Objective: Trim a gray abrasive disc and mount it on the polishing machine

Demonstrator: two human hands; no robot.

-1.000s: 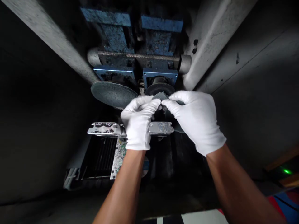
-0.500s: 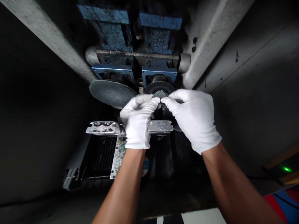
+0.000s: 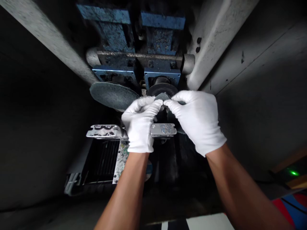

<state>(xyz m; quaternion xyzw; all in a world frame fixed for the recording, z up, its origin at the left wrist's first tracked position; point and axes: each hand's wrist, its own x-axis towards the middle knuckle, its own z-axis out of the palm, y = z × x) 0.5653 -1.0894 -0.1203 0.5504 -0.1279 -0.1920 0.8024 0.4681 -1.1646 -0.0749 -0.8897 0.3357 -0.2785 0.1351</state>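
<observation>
Both my hands wear white gloves and meet in front of a dark wheel (image 3: pixel 163 88) of a blue grinding machine (image 3: pixel 134 48). Between the fingertips of my left hand (image 3: pixel 140 123) and my right hand (image 3: pixel 196 118) sits a small grey piece (image 3: pixel 162 96), pinched from both sides and held close to the wheel. Whether it touches the wheel I cannot tell. A grey flat disc (image 3: pixel 112 95) sits on the same machine to the left of my left hand.
Shiny metal rest plates lie below the wheels, one at the left (image 3: pixel 103 131) and one between my hands (image 3: pixel 163 129). A black grille (image 3: pixel 102 161) sits under them. Pale dusty housing walls (image 3: pixel 216 35) slope in on both sides. A green light (image 3: pixel 294 173) glows at the lower right.
My hands and the grey piece have drifted slightly left and up in the picture, along with the whole scene. The grip is unchanged.
</observation>
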